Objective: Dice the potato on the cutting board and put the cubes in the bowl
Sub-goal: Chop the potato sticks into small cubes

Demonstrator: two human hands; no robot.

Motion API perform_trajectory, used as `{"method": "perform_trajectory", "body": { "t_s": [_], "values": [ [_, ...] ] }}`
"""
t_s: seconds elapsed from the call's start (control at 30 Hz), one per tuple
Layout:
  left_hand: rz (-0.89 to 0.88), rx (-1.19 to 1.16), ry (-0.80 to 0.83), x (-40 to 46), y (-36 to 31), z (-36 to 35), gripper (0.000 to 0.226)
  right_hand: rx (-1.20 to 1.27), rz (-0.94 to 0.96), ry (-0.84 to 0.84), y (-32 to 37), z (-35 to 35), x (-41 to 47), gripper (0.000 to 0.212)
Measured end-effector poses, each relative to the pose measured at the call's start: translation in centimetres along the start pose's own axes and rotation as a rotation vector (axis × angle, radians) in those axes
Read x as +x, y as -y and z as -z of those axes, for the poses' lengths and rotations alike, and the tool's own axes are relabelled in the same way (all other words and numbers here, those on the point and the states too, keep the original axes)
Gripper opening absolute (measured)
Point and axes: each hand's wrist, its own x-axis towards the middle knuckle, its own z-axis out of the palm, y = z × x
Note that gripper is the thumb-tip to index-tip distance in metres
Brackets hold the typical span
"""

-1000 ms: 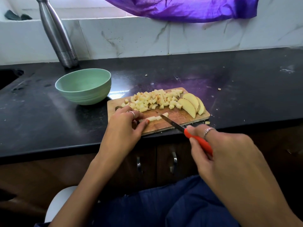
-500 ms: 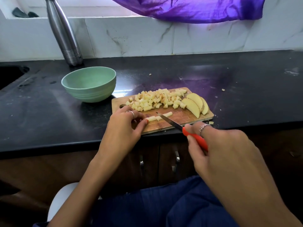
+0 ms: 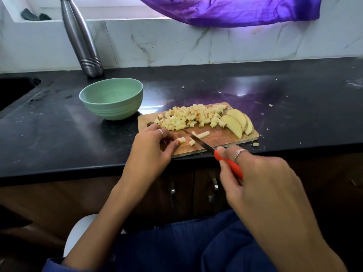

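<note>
A potato stick (image 3: 181, 140) is being pinched by the left hand (image 3: 152, 149) on the cutting board (image 3: 220, 139). The knife (image 3: 214, 151) is being held tight by the right hand (image 3: 261, 179).

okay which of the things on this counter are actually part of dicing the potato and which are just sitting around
Part of the job: cutting board, knife, potato cubes, potato slices, potato strip, green bowl.

Lying about: steel bottle, purple cloth, stray crumbs on the counter.

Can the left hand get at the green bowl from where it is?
Probably yes. The left hand holds a potato piece at the cutting board's near-left end; the green bowl stands beyond, with only bare counter between.
</note>
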Motion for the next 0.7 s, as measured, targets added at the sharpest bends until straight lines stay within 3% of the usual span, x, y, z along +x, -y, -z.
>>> {"method": "perform_trajectory", "body": {
  "t_s": [0.07,0.3,0.53,0.7],
  "values": [
    [0.006,-0.005,-0.005,0.0,0.0,0.0,0.013,-0.002,0.032,0.006,0.5,-0.7,0.6,0.012],
    [0.043,-0.036,-0.021,0.1,-0.1,-0.1,0.009,0.046,0.016,0.15,0.7,-1.6,0.1,0.035],
    [0.028,-0.018,-0.01,0.0,0.1,0.1,0.013,0.028,0.008,0.002,0.0,-0.6,-0.2,0.016],
    [0.037,-0.053,-0.051,-0.3,-0.1,-0.1,0.013,0.125,0.01,0.054,1.6,-2.0,0.7,0.032]
  ]
}}
